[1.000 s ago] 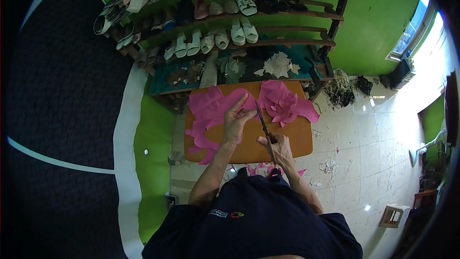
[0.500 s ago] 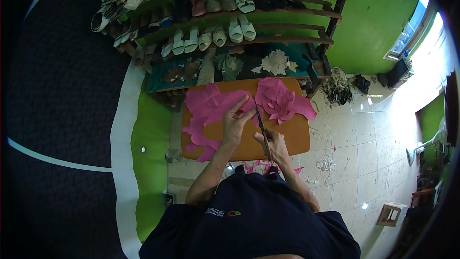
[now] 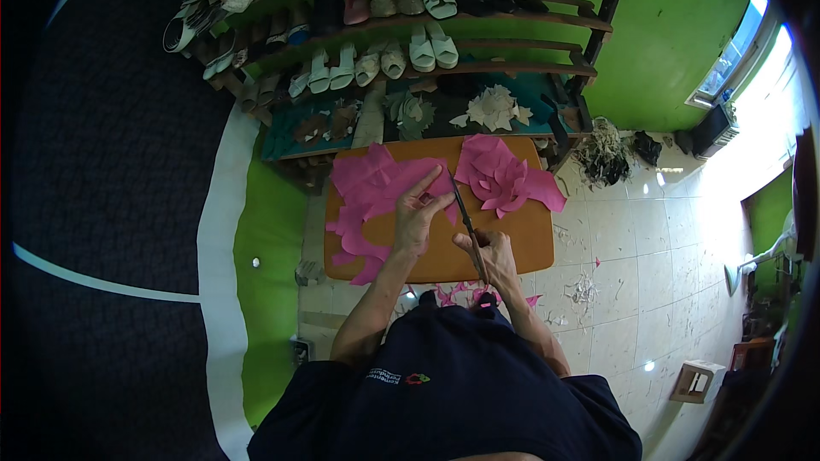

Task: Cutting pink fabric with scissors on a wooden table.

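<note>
Pinching sheet (image 3: 389,186) in left hand (image 3: 417,217), apparently to steady it for scissors (image 3: 466,218) gripped in curled right hand (image 3: 495,256), four o'clock from left.

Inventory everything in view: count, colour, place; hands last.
Table: one, orange, centre
Scissors: one, dark, centre
Pink sheets: several, pink, table left
Pink pieces: several, pink, table right
Rack: one, brown, behind table
Shoes: many, mixed colours, rack
Cut pieces: many, cream, green, brown, under rack
Walls: several, green, around
Window: one, bright, upper right
Dark surface: one, black, left
Floor: one, pale, right
Strip heap: one, pale, floor
Scraps: many, pink and pale, floor
Shirt: one, navy, bottom
Left hand: one, bare, holding pink sheets
Right hand: one, bare, holding scissors
</note>
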### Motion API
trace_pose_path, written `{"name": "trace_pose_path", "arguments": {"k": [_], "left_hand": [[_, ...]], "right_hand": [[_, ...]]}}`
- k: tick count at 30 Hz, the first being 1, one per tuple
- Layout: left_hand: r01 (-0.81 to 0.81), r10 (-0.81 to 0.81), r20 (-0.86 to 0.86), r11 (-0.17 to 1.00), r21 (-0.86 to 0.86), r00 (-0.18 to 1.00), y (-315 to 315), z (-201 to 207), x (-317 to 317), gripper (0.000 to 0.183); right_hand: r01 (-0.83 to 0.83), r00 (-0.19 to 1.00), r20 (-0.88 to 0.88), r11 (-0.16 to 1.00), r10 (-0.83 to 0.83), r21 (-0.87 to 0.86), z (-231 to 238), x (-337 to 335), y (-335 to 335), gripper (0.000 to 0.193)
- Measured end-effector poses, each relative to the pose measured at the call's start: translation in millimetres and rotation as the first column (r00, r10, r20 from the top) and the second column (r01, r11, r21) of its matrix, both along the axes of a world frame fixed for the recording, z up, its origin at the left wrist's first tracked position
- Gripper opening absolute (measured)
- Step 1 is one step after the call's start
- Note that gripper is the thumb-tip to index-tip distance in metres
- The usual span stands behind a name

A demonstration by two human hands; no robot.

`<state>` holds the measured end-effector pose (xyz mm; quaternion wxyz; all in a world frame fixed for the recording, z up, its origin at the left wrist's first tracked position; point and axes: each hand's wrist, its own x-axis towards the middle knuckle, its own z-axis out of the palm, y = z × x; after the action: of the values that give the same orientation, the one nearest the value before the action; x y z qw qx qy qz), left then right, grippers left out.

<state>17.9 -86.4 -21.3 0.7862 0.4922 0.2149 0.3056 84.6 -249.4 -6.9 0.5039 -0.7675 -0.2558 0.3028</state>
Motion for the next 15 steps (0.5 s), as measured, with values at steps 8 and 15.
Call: {"name": "trace_pose_path", "arguments": {"k": [8,15], "left_hand": [[-0.145,0.145,0.005,0.989,-0.035,0.989,1.4,7.3,5.2,0.049],[-0.073,0.073,0.03,0.997,0.017,0.997,-15.7,7.7,4.2,0.051]], "right_hand": [[0.001,1.0,-0.018,0.999,0.0,0.048,-24.5,-5.8,3.0,0.067],[0.04,0.997,-0.063,0.997,-0.036,0.065,-15.8,0.9,11.0,0.07]]}}
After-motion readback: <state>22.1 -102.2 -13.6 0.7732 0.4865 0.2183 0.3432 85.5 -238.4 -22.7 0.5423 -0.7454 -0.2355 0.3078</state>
